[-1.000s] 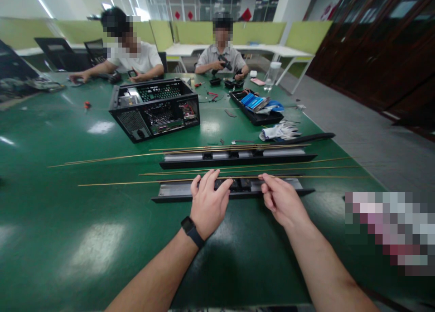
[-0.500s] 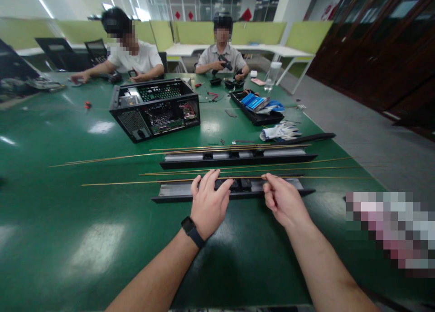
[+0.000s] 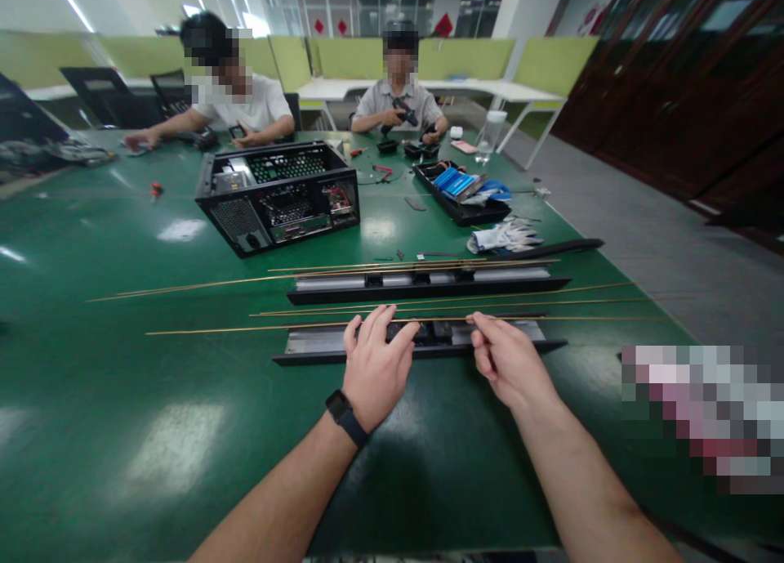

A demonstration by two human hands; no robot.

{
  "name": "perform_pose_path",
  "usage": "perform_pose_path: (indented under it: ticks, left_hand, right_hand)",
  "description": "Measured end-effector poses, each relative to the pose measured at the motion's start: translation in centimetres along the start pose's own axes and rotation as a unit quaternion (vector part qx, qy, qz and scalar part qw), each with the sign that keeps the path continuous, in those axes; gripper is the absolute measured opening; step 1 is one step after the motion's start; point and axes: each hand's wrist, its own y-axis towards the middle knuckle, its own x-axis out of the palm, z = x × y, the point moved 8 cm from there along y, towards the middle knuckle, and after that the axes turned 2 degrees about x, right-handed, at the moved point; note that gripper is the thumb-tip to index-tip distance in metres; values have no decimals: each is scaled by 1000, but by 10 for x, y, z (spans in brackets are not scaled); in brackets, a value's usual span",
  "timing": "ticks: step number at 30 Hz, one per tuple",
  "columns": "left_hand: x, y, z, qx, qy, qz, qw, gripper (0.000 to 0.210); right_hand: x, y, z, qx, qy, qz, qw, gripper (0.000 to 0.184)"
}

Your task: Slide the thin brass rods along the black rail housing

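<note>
In front of me lies a black-edged metal channel (image 3: 315, 342) with black blocks (image 3: 442, 332) near its middle. A thin brass-coloured rod (image 3: 208, 331) runs lengthwise over it and beyond both ends. My left hand (image 3: 380, 367), with a dark watch on the wrist, rests over the channel with its fingers spread, touching the rod or a block; the exact contact is hidden. My right hand (image 3: 505, 355) is closed in a pinch at the rod, right of the blocks. Just behind, more thin rods (image 3: 306, 311) lie loose, and a second similar channel (image 3: 511, 287) stands parallel.
Beyond the channels stand an open black computer case (image 3: 278, 195), a black tray (image 3: 471, 212) with blue items, and white work gloves (image 3: 505, 236). A long black strip (image 3: 563, 248) lies at the right edge. Two people sit across the green table (image 3: 122, 408).
My right fingertips have shifted very slightly left along the rod. My left hand stays in place over the channel.
</note>
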Motion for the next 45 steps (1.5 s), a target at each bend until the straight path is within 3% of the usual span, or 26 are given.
perform_pose_path:
  ticks: [8, 21, 33, 45]
  left_hand:
    - [1, 0, 0, 0, 0, -6, 1000, 30]
    - [2, 0, -1, 0, -1, -7, 1000, 29]
    - [2, 0, -1, 2, -3, -4, 1000, 29]
    - [1, 0, -1, -2, -4, -3, 1000, 29]
  right_hand:
    - [-4, 1, -1, 1, 20, 24, 1000, 27]
    - [-2, 3, 1, -4, -18, -2, 1000, 33]
    - [-7, 2, -1, -3, 32, 23, 999, 25]
    - [-1, 4, 2, 5, -11, -12, 1000, 33]
